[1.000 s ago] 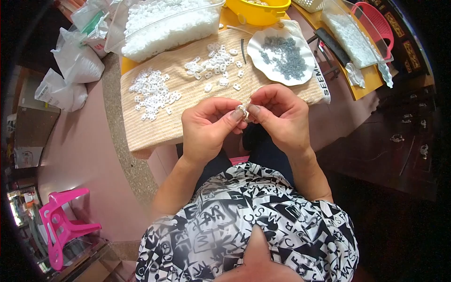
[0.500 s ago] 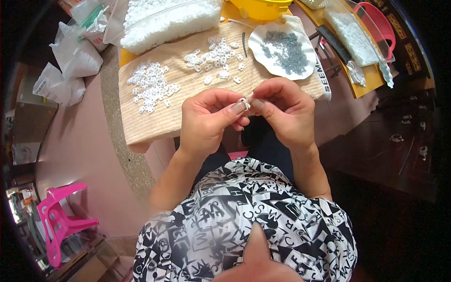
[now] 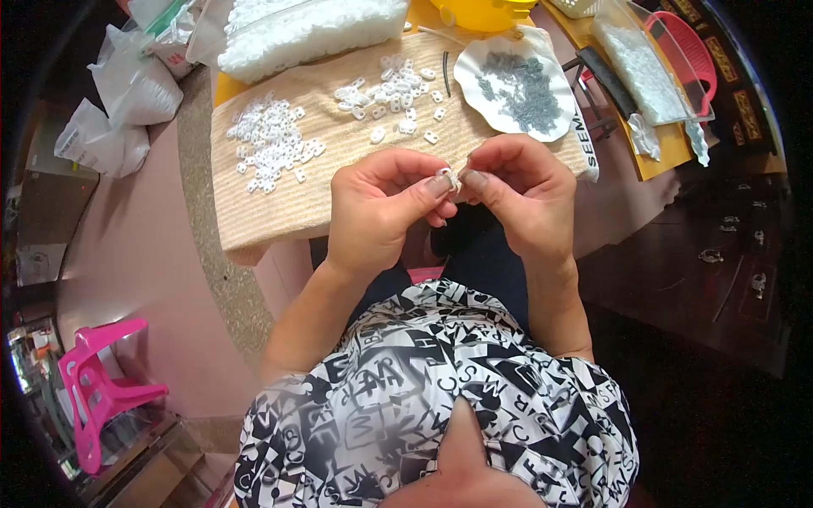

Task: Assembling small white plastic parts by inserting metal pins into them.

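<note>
My left hand (image 3: 381,203) pinches a small white plastic piece (image 3: 451,178) between thumb and index finger, just past the near edge of the cloth-covered table (image 3: 292,216). Against the piece's right side, my right hand (image 3: 529,190) is closed in a pinch; whatever lies between its fingertips is too small to make out. Beyond the hands lie two loose groups of white plastic pieces with holes, one pile (image 3: 269,140) at the left and another group (image 3: 398,85) in the middle. A white scalloped plate (image 3: 470,80) to the right holds many small dark grey parts (image 3: 529,93).
A clear tub (image 3: 313,46) heaped with white pieces stands at the back left, beside a yellow basin (image 3: 483,13). Near the plate lies a thin black strip (image 3: 446,74). White bags (image 3: 135,80) and a pink stool (image 3: 102,389) are on the left; another clear tub (image 3: 644,72) is at right.
The view has shifted slightly, so the table sits a little higher and my hands a little further right. Both hands keep the same pinch, fingertips together at the white piece.
</note>
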`<state>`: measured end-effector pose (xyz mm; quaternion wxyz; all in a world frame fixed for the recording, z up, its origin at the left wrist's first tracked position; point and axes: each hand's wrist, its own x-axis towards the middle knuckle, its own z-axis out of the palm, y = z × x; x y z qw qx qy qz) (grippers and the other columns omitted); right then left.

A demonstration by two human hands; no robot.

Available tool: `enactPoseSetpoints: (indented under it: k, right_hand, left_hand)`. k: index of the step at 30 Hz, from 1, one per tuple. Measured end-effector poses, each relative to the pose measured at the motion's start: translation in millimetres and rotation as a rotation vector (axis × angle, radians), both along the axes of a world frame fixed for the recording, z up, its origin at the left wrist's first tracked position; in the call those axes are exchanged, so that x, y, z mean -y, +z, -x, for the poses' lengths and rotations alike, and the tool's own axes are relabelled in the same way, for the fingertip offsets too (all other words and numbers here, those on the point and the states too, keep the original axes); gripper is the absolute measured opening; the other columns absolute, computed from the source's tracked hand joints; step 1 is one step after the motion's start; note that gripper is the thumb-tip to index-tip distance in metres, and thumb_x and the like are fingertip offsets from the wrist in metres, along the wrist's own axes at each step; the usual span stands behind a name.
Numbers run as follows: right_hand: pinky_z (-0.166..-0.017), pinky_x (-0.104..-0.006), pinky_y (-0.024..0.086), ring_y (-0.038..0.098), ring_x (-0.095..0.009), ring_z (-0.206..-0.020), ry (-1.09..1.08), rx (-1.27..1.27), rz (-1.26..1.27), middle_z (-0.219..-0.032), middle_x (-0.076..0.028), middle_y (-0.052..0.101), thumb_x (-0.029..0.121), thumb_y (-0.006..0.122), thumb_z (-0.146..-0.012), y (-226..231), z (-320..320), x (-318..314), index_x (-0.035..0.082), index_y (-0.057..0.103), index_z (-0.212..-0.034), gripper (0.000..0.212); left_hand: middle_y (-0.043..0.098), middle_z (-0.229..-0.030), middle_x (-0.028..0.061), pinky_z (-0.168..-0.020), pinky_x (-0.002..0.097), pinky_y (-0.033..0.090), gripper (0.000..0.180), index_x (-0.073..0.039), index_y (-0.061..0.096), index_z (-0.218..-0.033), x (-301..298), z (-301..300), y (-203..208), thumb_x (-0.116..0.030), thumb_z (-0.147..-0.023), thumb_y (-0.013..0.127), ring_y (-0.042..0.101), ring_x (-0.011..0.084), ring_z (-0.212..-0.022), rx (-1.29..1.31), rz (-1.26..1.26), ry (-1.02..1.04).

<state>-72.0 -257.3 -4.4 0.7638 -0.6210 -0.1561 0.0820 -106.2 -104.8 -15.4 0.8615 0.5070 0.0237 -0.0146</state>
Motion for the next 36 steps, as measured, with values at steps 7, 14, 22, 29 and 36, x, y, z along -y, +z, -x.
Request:
enactPoseSetpoints:
  k: [7, 14, 22, 29, 36]
  right_hand:
    - [-0.063, -0.0198, 0.048, 0.056, -0.007, -0.071, 0.049, -0.005, -0.009, -0.079, -0.003, 0.058, -0.001, 0.060, -0.077, 0.8, -2.5, 3.6, -0.001, 0.054, -0.090, 0.014]
    - [-0.063, -0.0191, 0.046, 0.055, -0.007, -0.070, 0.063, -0.007, 0.006, -0.079, -0.003, 0.058, -0.002, 0.060, -0.076, 1.1, -1.1, 3.3, -0.001, 0.054, -0.089, 0.014]
    - [-0.064, -0.0194, 0.045, 0.054, -0.006, -0.071, 0.014, 0.119, 0.147, -0.077, -0.002, 0.057, -0.004, 0.060, -0.074, 2.0, 1.8, 3.6, -0.002, 0.056, -0.085, 0.013]
    - [-0.059, -0.0196, 0.043, 0.053, -0.006, -0.067, 0.016, 0.144, 0.219, -0.072, -0.003, 0.057, -0.006, 0.059, -0.071, 4.1, 2.3, 2.9, -0.001, 0.057, -0.080, 0.011]
    - [-0.060, -0.0208, 0.045, 0.055, -0.008, -0.067, -0.020, 0.191, 0.246, -0.073, -0.005, 0.058, -0.006, 0.059, -0.071, -4.9, 0.3, -0.7, -0.002, 0.057, -0.078, 0.008]
  left_hand:
    - [0.062, -0.075, 0.0113, -0.052, 0.0218, 0.048, 0.013, 0.004, 0.058, -0.089, 1.9, 0.4, -1.4, -0.001, -0.077, 0.060, 0.060, 0.0136, -0.061, 0.004, 0.008, -0.017]
    - [0.062, -0.076, 0.0125, -0.052, 0.0229, 0.048, 0.014, 0.005, 0.057, -0.089, 1.9, 0.4, -3.7, 0.000, -0.076, 0.060, 0.060, 0.0156, -0.060, 0.013, -0.006, -0.010]
    - [0.062, -0.074, 0.0089, -0.053, 0.0199, 0.047, 0.012, 0.005, 0.060, -0.087, 4.1, 3.1, -3.9, 0.000, -0.077, 0.061, 0.058, 0.0105, -0.061, 0.099, -0.186, 0.041]
    - [0.060, -0.072, 0.0046, -0.053, 0.0176, 0.045, 0.008, 0.003, 0.061, -0.084, 8.7, 6.3, -4.1, 0.004, -0.077, 0.060, 0.057, 0.0075, -0.061, 0.175, -0.260, 0.106]
    - [0.059, -0.073, 0.0051, -0.052, 0.0183, 0.046, 0.008, 0.003, 0.060, -0.083, 15.1, 4.5, -12.6, 0.007, -0.076, 0.058, 0.056, 0.0081, -0.061, 0.211, -0.263, 0.172]
